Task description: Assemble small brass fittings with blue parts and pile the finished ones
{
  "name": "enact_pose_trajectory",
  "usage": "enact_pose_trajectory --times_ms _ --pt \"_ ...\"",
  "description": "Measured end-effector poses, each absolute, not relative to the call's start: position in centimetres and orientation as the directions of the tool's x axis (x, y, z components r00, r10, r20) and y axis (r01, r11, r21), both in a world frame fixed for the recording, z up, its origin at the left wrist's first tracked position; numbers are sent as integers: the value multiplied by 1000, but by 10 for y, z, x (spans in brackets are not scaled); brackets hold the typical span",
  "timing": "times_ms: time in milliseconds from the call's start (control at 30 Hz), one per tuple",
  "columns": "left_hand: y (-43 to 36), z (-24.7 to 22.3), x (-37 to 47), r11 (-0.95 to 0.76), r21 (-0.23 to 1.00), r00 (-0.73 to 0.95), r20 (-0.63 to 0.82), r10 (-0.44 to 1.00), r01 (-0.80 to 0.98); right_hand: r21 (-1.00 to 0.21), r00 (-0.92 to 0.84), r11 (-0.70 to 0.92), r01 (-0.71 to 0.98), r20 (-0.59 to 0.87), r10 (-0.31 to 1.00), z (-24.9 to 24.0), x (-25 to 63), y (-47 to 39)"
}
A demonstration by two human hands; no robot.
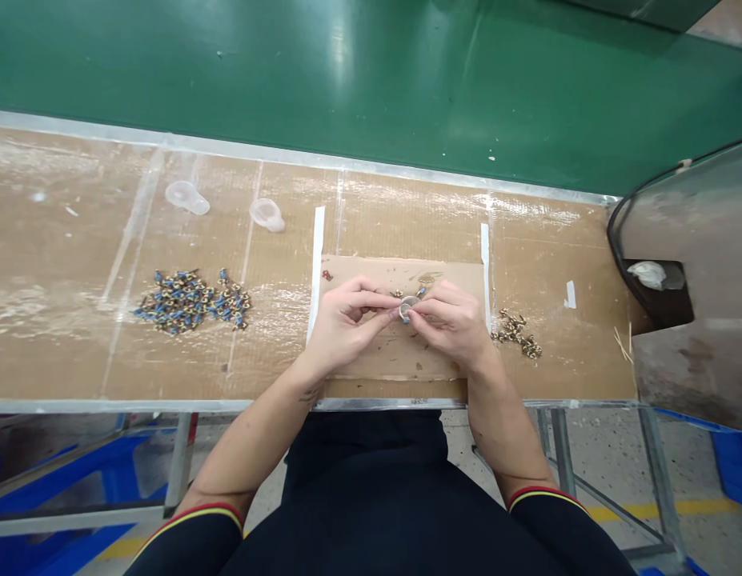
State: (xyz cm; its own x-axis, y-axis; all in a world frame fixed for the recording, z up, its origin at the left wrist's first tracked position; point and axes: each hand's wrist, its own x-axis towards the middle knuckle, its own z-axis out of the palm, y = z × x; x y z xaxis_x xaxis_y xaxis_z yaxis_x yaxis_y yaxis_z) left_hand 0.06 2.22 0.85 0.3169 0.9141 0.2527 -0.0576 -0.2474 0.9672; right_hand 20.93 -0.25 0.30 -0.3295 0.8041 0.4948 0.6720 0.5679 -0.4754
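Over a cardboard sheet (pixel 371 364) in front of me, both hands meet at a small clear round cup (pixel 410 302). My left hand (pixel 352 322) pinches the cup's left side between thumb and fingers. From the right, my right hand (pixel 451 320) has its thumb and fingertips closed at the cup, where a bit of blue shows just below; exactly what those fingertips grip is too small to tell. A few small brass and blue pieces (pixel 422 291) lie on the sheet just behind the cup.
A pile of blue-and-brass parts (pixel 182 302) lies at left, with two translucent cups (pixel 187 197) behind it. Brass parts (pixel 518 334) sit right of my right hand. Farther right are thin sticks (pixel 623 344) and a metal housing (pixel 700 320) with a black cable.
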Motion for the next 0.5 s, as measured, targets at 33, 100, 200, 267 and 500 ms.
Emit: enact_pose_trajectory --times_ms 33,100,200,267,500 --pt "22 8 1 -259 964 310 262 914 -51 -480 -320 555 680 487 813 3 209 -3" --pt "21 7 2 -275 960 302 279 912 -57 -475 -291 536 698 496 818 3 209 -2" --pt "19 5 4 -269 959 291 283 914 -90 -459 -309 551 697 501 809 3 208 -2" --pt "18 3 5 -257 962 276 273 922 -94 -466 -321 551 692 485 813 6 208 -3" --pt "16 0 7 -409 912 220 390 894 43 -680 70 464 569 602 796 19 214 -11"
